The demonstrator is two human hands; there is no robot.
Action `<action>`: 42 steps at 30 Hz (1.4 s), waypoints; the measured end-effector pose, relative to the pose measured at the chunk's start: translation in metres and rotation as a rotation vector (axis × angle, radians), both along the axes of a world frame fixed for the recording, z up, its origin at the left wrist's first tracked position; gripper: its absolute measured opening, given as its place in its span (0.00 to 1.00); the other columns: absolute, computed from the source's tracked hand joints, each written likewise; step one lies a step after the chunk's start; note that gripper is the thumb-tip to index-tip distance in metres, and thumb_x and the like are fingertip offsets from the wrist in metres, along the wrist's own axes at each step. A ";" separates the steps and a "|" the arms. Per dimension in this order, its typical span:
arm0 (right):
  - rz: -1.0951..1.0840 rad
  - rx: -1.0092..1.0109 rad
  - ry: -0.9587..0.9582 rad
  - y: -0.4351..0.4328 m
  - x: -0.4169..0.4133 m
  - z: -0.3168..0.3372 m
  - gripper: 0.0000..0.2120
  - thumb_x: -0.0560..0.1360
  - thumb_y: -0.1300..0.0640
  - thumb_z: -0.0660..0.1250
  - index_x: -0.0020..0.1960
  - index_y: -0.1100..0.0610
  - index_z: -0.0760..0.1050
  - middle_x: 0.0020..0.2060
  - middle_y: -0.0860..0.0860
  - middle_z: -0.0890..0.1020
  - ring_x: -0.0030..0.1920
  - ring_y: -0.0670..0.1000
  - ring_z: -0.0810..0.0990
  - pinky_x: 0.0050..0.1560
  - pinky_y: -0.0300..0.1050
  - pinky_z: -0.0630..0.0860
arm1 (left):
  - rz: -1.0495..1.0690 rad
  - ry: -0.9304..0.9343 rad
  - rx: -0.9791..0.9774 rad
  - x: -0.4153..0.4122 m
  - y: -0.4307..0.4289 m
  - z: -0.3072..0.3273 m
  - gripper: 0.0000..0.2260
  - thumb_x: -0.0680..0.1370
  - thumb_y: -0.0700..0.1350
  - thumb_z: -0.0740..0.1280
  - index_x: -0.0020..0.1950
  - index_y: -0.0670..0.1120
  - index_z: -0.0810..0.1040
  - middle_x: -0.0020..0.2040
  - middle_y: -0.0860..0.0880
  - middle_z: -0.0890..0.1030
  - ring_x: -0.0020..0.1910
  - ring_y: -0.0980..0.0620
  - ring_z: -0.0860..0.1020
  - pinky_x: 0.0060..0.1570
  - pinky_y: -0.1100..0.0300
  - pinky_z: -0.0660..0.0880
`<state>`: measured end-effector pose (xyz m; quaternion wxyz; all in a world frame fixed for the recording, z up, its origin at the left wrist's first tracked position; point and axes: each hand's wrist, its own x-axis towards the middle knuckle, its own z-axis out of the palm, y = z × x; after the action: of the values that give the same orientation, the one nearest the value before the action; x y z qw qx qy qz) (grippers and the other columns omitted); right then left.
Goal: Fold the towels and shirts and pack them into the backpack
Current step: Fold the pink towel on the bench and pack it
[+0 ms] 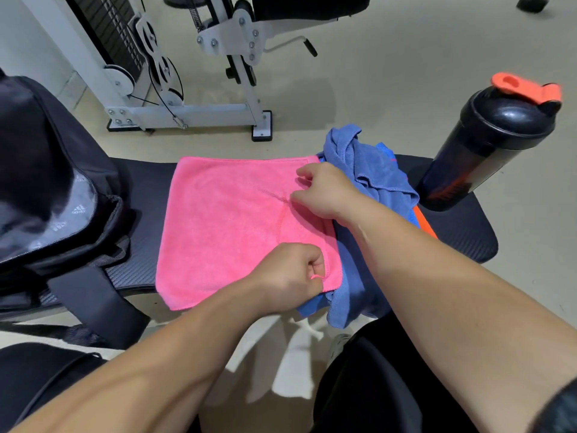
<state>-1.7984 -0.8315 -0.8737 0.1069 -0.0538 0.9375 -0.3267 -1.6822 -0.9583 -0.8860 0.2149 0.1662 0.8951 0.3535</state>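
While pink towel lies flat mid-bench, both hands grip its right side: left hand curled tight, pinching near corner; right hand pinching far edge. Backpack sits left, crumpled blue towel right, by shaker bottle.

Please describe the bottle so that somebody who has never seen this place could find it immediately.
Start at the black padded bench that runs across the middle of the view. At its right end, just past the crumpled blue towel, stands a shaker bottle. It is the only hard, upright thing on the bench: dark body, black lid, orange flip cap.
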 end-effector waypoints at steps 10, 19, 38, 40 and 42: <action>-0.184 -0.008 0.013 -0.012 -0.015 0.004 0.14 0.73 0.67 0.67 0.58 0.66 0.81 0.58 0.60 0.83 0.60 0.60 0.80 0.59 0.54 0.78 | 0.152 -0.153 0.225 0.007 -0.014 -0.006 0.06 0.74 0.37 0.72 0.41 0.47 0.81 0.34 0.54 0.78 0.31 0.58 0.73 0.37 0.63 0.73; -0.264 -0.163 0.076 -0.004 -0.026 0.038 0.17 0.71 0.73 0.57 0.51 0.70 0.82 0.51 0.61 0.85 0.55 0.59 0.82 0.54 0.50 0.78 | 0.171 -0.155 0.345 -0.001 -0.010 0.022 0.05 0.74 0.35 0.72 0.41 0.44 0.82 0.30 0.54 0.77 0.29 0.56 0.72 0.32 0.63 0.72; 0.304 0.506 0.128 -0.019 0.050 -0.012 0.31 0.81 0.38 0.54 0.81 0.47 0.55 0.82 0.54 0.49 0.81 0.59 0.46 0.78 0.61 0.47 | 0.400 0.428 -0.276 -0.038 -0.063 -0.008 0.23 0.77 0.59 0.58 0.67 0.49 0.75 0.65 0.44 0.77 0.64 0.42 0.74 0.64 0.47 0.70; 0.357 0.570 0.015 -0.025 0.055 -0.027 0.35 0.81 0.33 0.49 0.82 0.45 0.43 0.81 0.52 0.39 0.80 0.59 0.36 0.77 0.64 0.37 | 0.300 0.234 -0.509 -0.038 -0.082 -0.017 0.30 0.80 0.64 0.52 0.80 0.53 0.60 0.81 0.46 0.58 0.79 0.41 0.58 0.75 0.40 0.57; 0.371 0.568 -0.019 -0.030 0.062 -0.032 0.37 0.80 0.31 0.47 0.82 0.46 0.41 0.81 0.52 0.39 0.80 0.59 0.37 0.77 0.64 0.36 | 0.205 0.169 -0.615 -0.032 -0.093 -0.023 0.32 0.80 0.66 0.50 0.82 0.56 0.51 0.83 0.50 0.48 0.81 0.45 0.48 0.76 0.35 0.51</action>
<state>-1.7361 -0.8617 -0.9053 0.1839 -0.1887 0.9643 -0.0277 -1.7144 -1.0516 -0.9090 0.1431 0.0315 0.9866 0.0717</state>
